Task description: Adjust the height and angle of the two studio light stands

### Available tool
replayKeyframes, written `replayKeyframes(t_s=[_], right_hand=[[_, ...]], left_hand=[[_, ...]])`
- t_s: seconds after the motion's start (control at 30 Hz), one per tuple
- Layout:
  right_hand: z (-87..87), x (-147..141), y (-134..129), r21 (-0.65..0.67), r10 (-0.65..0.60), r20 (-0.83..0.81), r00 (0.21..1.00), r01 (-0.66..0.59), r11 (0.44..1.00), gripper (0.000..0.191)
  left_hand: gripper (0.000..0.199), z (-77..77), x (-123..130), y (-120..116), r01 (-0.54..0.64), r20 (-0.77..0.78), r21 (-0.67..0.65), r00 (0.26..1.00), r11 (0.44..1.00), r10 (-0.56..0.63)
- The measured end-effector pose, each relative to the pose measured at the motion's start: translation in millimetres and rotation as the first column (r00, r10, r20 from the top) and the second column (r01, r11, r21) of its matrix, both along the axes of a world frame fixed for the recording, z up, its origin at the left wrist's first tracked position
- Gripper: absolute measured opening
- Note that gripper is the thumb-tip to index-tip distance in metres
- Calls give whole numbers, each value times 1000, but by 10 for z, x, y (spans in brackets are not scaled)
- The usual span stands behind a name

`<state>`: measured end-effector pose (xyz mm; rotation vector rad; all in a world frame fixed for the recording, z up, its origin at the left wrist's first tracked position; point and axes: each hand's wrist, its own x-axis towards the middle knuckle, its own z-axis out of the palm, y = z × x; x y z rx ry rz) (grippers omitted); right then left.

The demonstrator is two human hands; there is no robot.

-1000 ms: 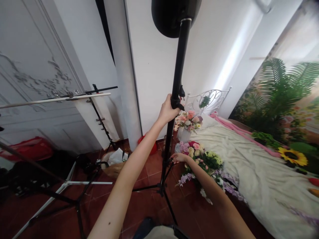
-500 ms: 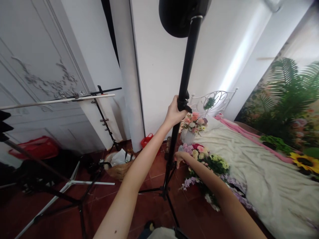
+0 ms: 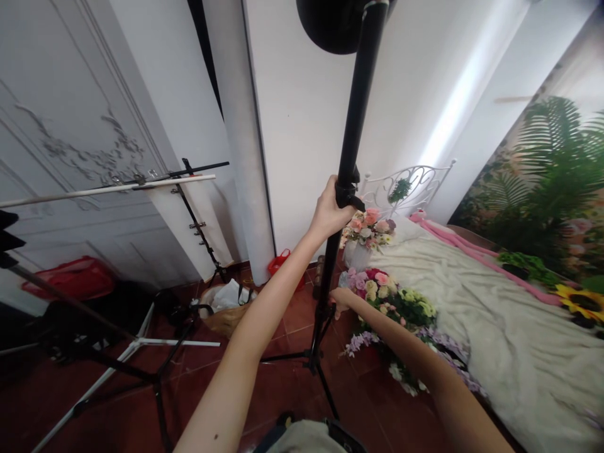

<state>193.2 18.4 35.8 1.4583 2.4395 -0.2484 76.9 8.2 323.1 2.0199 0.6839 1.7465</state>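
A black light stand (image 3: pixel 357 100) rises in front of me, tilted a little to the right at its top, where a dark rounded lamp head (image 3: pixel 328 25) is cut off by the frame. My left hand (image 3: pixel 328 211) is closed round the pole just at its black locking collar (image 3: pixel 348 192). Lower down, my right hand (image 3: pixel 340 301) grips the stand near the joint above its legs; its fingers are partly hidden. The spread tripod legs (image 3: pixel 325 393) rest on red floor tiles.
To the right is a bed with a cream cover (image 3: pixel 509 340), with artificial flowers (image 3: pixel 396 302) beside it. At left stand another tripod (image 3: pixel 155 377), a white crossbar (image 3: pixel 189 179), a red bag (image 3: pixel 70 277) and a basket (image 3: pixel 226 321). A red bucket-like container (image 3: pixel 279 261) sits by the wall.
The view has shifted slightly, and the lamp head sits a little higher in the picture. Both hands keep their places on the stand.
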Motion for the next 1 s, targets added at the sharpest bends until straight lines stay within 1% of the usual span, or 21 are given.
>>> replayKeyframes(t_s=[0.07,0.13,0.2,0.23,0.3,0.33,0.4,0.5,0.57,0.63,0.7,0.77,0.9,1.0], right_hand=[[-84,43,-69,33,34,-11,999,-33,999,57],[-206,92,-176,145,51,-50,997,-44,988,45],[-352,141,-297,264,84,-104,991,-54,963,28],[-423,162,-353,303,104,-126,987,-62,951,23],[-536,190,-435,341,130,-153,980,-71,937,20],[-569,193,-457,348,123,-159,980,-61,936,21],[-580,177,-463,343,57,-166,984,4,939,23],[-503,101,-404,287,-73,-160,984,117,951,34],[-451,37,-351,225,-109,-131,985,136,965,39],[-438,-18,-308,173,-123,-97,988,139,975,34],[-465,-51,-287,138,-142,-79,987,152,979,24],[-512,-59,-289,126,-161,-81,984,170,977,20],[-611,-45,-361,146,-190,-105,976,204,968,25],[-701,-70,-449,216,-220,-176,960,256,942,34]], left_hand=[[31,3,3,-2,-3,1,-2,1000,1000,3],[32,2,7,3,-4,-1,0,1000,1000,4],[32,-2,12,14,-3,-1,6,1000,1000,3],[32,-5,14,22,-2,-1,9,1000,1000,2],[32,-8,16,38,3,-4,14,1000,1000,-3],[32,-9,16,45,5,-4,16,1000,1000,-5],[32,-9,16,54,11,-6,20,1000,1000,-11],[32,-7,14,57,21,-7,19,1000,1000,-21],[32,-7,12,55,32,-12,12,999,999,-32],[32,-9,10,54,42,-18,7,999,999,-42],[33,-10,7,57,41,-27,9,999,999,-41],[34,-12,4,63,35,-36,14,999,999,-35],[34,-16,12,78,36,-23,20,999,999,-36],[35,-18,21,76,35,-2,10,999,999,-35]])
